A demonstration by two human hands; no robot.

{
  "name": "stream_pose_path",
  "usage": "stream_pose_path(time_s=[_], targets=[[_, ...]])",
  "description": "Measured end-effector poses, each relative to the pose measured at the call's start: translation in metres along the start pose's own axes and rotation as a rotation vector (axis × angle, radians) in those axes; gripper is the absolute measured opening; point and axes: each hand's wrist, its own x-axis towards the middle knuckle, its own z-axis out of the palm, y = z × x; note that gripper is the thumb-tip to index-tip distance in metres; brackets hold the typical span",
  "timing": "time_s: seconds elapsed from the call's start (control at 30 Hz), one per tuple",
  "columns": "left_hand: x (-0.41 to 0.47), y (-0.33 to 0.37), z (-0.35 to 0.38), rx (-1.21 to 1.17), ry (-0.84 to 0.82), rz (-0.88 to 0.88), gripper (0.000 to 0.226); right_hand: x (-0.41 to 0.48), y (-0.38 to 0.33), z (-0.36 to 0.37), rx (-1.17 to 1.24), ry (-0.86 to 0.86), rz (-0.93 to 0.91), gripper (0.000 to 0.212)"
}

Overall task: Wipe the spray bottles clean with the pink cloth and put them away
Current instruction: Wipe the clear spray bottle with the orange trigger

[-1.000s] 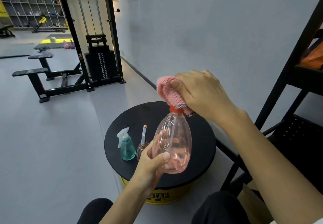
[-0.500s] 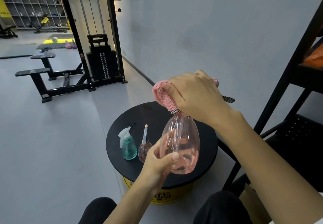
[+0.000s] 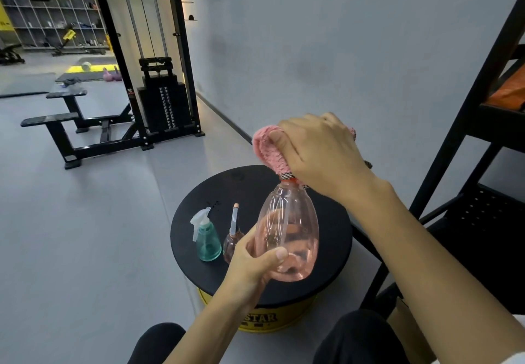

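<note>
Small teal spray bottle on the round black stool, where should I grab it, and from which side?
Probably wrap the small teal translucent spray bottle round its conical body, just under the white trigger head, coming from the near side. It stands upright, its trigger hangs on the left, and a small brown bottle stands close on its right.

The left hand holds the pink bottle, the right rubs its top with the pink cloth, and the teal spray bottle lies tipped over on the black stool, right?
No: the head view shows the teal spray bottle standing upright on the black stool. The rest holds: left hand on the pink bottle, right hand rubbing its top with the pink cloth.
</note>
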Motion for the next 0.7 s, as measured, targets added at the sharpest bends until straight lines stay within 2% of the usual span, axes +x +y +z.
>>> stream_pose_path(time_s=[0.1, 0.27, 0.37, 0.47, 0.63, 0.7], targets=[[0.000, -0.001, 0.000, -0.011, 0.013, 0.001, 0.098, 0.002, -0.006, 0.003, 0.013, 0.019, -0.045, 0.059], [-0.004, -0.003, -0.006, -0.017, 0.032, 0.004, 0.104, -0.007, 0.006, 0.006, 0.088, 0.004, -0.038, 0.062], [-0.007, -0.004, -0.011, -0.046, 0.034, -0.001, 0.105, -0.010, 0.020, 0.001, 0.137, -0.011, 0.070, 0.058], [-0.006, -0.003, -0.010, -0.014, 0.023, -0.009, 0.103, -0.010, 0.025, -0.002, 0.121, -0.068, 0.143, 0.042], [-0.002, -0.001, 0.001, -0.010, 0.000, -0.004, 0.096, -0.002, -0.001, -0.001, 0.024, -0.012, -0.018, 0.043], [-0.001, 0.000, 0.002, -0.027, 0.000, -0.002, 0.096, 0.003, -0.005, -0.003, -0.009, -0.046, -0.042, 0.044]])
